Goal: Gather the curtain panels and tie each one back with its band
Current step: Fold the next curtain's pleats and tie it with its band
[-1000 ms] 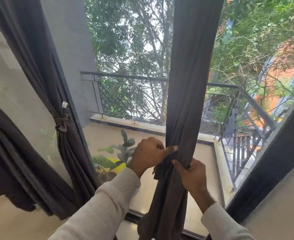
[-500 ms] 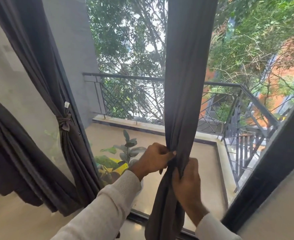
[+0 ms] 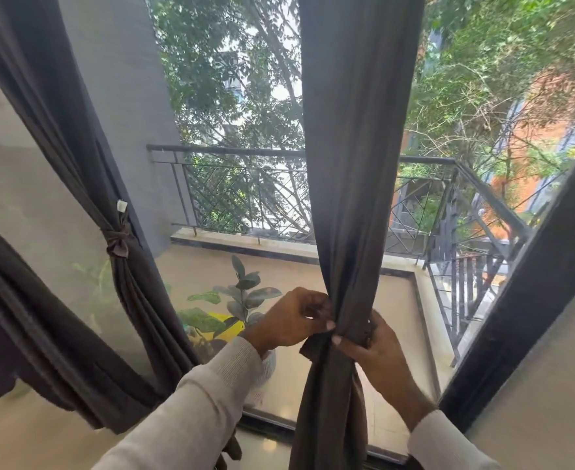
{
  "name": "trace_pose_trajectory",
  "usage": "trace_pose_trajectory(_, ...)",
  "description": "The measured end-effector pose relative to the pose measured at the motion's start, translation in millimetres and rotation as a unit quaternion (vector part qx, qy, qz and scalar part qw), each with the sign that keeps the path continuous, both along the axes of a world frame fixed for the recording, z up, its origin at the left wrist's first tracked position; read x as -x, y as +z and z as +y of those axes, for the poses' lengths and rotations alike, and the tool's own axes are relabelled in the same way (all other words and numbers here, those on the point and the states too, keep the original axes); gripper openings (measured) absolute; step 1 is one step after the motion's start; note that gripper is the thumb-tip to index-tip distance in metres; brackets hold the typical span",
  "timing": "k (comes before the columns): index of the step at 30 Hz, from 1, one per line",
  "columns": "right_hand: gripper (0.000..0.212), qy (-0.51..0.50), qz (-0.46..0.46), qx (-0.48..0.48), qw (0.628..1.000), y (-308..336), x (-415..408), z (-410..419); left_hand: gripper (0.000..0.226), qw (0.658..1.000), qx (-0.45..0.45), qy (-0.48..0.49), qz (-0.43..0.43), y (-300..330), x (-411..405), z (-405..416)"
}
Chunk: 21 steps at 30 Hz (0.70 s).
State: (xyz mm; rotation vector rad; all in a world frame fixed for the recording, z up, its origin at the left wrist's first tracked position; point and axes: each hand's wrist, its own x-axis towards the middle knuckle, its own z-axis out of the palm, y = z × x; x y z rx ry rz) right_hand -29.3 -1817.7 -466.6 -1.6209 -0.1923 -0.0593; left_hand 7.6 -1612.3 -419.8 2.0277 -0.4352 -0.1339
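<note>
A dark grey curtain panel (image 3: 353,171) hangs gathered into a narrow bunch in front of the window. A band (image 3: 350,335) of the same dark cloth wraps the bunch at hand height. My left hand (image 3: 292,318) pinches the band from the left, and a loose end of it hangs below that hand. My right hand (image 3: 377,347) grips the band and the bunch from the right. Further left, a second curtain panel (image 3: 76,157) hangs by the window frame, with a knotted band (image 3: 118,240) tied around it.
A glass door looks onto a balcony with a metal railing (image 3: 245,154) and a potted plant (image 3: 242,300). A black door frame (image 3: 530,283) slants along the right. More dark curtain cloth (image 3: 15,327) hangs at the far left. Trees stand beyond the railing.
Both hands have drawn closer on the gathered panel, and the band now sits tight around the bunch. The view has shifted slightly.
</note>
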Motion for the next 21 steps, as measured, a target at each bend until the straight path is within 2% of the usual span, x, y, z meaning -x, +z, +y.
trace_pose_trajectory(2,0.033,-0.029,-0.009,0.028,0.999,-1,-3,-2,0.037,1.000,-0.007,-0.011,0.007,5,4,-3)
trace_pose_trajectory(5,0.017,-0.131,-0.038,0.054,0.989,1,-3,1,0.041,1.000,-0.007,-0.022,0.007,13,11,-8)
trace_pose_trajectory(8,0.022,-0.223,-0.122,0.141,0.957,-2,5,13,0.042,0.999,-0.026,-0.002,-0.042,19,17,-17)
trace_pose_trajectory(10,0.020,-0.221,-0.176,0.184,0.941,-9,14,22,0.042,0.997,-0.036,0.017,-0.072,20,17,-21)
trace_pose_trajectory(12,0.012,-0.166,-0.208,0.187,0.946,-16,26,25,0.037,0.995,-0.032,0.052,-0.078,19,13,-19)
trace_pose_trajectory(14,0.018,-0.133,-0.203,0.139,0.960,-25,35,19,0.031,0.997,-0.015,0.057,-0.040,18,7,-13)
trace_pose_trajectory(17,0.028,-0.178,-0.114,0.041,0.977,-24,35,6,0.022,0.999,0.008,0.039,0.019,21,3,-6)
trace_pose_trajectory(19,0.033,-0.203,-0.090,0.038,0.974,-19,28,0,0.022,0.998,0.021,0.027,0.046,18,-1,-3)
trace_pose_trajectory(21,0.039,-0.218,-0.105,0.089,0.966,-14,19,-3,0.024,0.998,0.022,0.008,0.053,18,-4,-5)
